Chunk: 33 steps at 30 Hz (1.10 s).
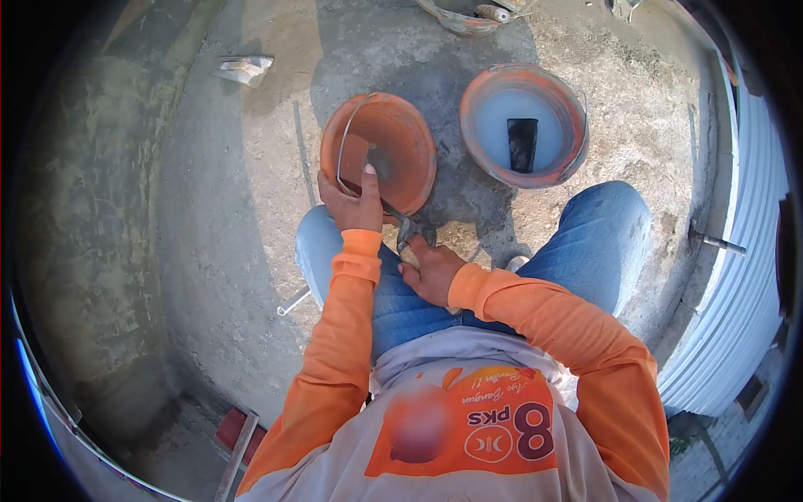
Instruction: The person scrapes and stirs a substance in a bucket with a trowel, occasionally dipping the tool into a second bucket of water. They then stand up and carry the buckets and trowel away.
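An orange bucket (410, 155) with a wire handle is tilted in front of my knees, its inside facing me. My left hand (355, 201) grips its near left rim, with the thumb over the edge. My right hand (435, 272) is closed around the handle of a trowel (405, 227), whose metal neck reaches toward the bucket's near rim; its blade is mostly hidden. To the right stands a second orange bucket (575, 138) holding cloudy whitish water, with a dark rectangular object (523, 144) in it.
Another container (468, 25) with things on it stands at the top. A pale broken chunk (245, 70) lies at the upper left. A rough wall (100, 209) is on the left, corrugated metal sheets (744, 251) on the right. A pipe end (293, 301) is beside my left knee.
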Available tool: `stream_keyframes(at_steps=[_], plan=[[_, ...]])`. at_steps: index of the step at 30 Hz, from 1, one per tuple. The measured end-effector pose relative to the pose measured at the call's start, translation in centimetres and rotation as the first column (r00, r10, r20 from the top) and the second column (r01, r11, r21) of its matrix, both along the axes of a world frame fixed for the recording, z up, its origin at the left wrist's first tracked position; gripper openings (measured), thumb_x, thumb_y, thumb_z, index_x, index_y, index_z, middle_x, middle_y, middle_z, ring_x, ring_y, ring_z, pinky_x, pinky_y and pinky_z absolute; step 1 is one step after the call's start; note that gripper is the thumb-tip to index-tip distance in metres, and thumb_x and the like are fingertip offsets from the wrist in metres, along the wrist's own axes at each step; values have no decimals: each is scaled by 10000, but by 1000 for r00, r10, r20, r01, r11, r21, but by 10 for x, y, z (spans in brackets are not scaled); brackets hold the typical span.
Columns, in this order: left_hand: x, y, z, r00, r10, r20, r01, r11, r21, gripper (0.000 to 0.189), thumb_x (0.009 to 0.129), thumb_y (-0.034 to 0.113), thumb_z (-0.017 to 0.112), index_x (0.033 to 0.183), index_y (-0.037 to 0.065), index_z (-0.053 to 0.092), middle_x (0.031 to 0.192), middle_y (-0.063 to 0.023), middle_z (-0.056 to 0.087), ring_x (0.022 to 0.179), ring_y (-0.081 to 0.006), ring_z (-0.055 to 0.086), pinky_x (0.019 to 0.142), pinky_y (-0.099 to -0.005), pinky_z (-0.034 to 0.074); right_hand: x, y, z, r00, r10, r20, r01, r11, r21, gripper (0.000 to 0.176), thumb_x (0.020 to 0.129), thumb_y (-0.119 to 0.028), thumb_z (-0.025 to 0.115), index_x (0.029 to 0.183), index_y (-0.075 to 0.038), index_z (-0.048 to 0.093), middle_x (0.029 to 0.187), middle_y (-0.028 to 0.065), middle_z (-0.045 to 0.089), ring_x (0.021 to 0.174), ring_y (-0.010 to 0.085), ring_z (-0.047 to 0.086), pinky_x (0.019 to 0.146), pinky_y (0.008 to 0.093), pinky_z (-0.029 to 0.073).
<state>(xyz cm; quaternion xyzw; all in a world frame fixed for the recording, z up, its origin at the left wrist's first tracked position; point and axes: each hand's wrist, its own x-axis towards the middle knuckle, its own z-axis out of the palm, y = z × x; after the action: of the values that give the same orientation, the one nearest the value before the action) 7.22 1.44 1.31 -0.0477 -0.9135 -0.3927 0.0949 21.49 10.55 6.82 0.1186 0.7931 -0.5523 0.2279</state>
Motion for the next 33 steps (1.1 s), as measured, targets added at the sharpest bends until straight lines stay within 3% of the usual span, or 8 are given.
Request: stream_keyframes(at_steps=[4, 6, 7, 14, 19, 24, 29, 33], plan=[[-26, 10, 2, 988, 91, 128, -113, 978, 177, 569, 880, 360, 535, 1235, -71, 426, 1103, -244, 547, 1030, -333, 550, 884, -382, 429, 2, 12, -5, 992, -123, 19, 122, 991, 50, 463, 860, -269, 501, 1188, 23, 355, 803, 326, 586, 802, 478, 580, 742, 491, 456], [-50, -2, -11, 983, 60, 173, -58, 998, -17, 521, 869, 432, 523, 1069, -47, 573, 1037, -254, 572, 963, -371, 570, 837, -405, 449, 7, 20, -17, 981, -192, -14, 192, 977, 90, 460, 861, -268, 499, 1190, 21, 356, 812, 322, 588, 810, 472, 581, 748, 492, 455], [-62, -6, -21, 994, 100, 33, -98, 993, -66, 524, 870, 479, 493, 909, -24, 637, 936, -254, 594, 887, -387, 584, 776, -422, 462, 12, 26, -25, 992, -122, -34, 126, 981, 148, 460, 865, -271, 496, 1199, 11, 353, 817, 315, 589, 805, 465, 585, 741, 490, 458], [-120, -16, -29, 985, 169, -11, -169, 977, -127, 531, 853, 505, 510, 886, -8, 645, 838, -230, 611, 801, -376, 605, 715, -422, 476, 15, 20, -51, 987, 158, 26, -159, 949, 273, 393, 889, -274, 463, 1162, -9, 365, 924, 289, 587, 839, 417, 605, 743, 464, 482], [-133, -23, -27, 984, 153, 92, -153, 988, -8, 569, 826, 531, 540, 846, -27, 646, 789, -206, 636, 739, -344, 621, 693, -413, 484, -3, 48, -81, 988, -73, 135, 16, 922, 388, 392, 901, -304, 447, 1177, -39, 365, 977, 297, 573, 882, 409, 598, 781, 452, 475], [-143, -31, -26, 980, 180, 88, -174, 982, -73, 545, 821, 510, 568, 851, -28, 656, 767, -175, 653, 711, -286, 630, 685, -368, 494, 19, 28, -86, 988, 154, -18, -138, 928, 347, 416, 902, -324, 444, 1214, -65, 351, 993, 281, 580, 901, 419, 587, 803, 457, 464], [-145, -21, -25, 983, 178, 47, -173, 980, -94, 542, 817, 518, 570, 865, -13, 670, 749, -150, 664, 704, -261, 639, 701, -347, 499, 1, 51, -108, 985, -165, 54, 143, 945, 294, 472, 898, -340, 451, 1261, -66, 326, 992, 277, 582, 932, 432, 569, 808, 467, 454], [-152, -16, -26, 990, 137, 28, -130, 974, -184, 540, 824, 522, 551, 811, -9, 649, 769, -183, 643, 719, -306, 628, 672, -378, 490, 19, 35, -93, 1000, 22, 19, -26, 970, 242, 470, 900, -343, 451, 1259, -66, 325, 1008, 288, 576, 938, 440, 566, 806, 469, 454]])
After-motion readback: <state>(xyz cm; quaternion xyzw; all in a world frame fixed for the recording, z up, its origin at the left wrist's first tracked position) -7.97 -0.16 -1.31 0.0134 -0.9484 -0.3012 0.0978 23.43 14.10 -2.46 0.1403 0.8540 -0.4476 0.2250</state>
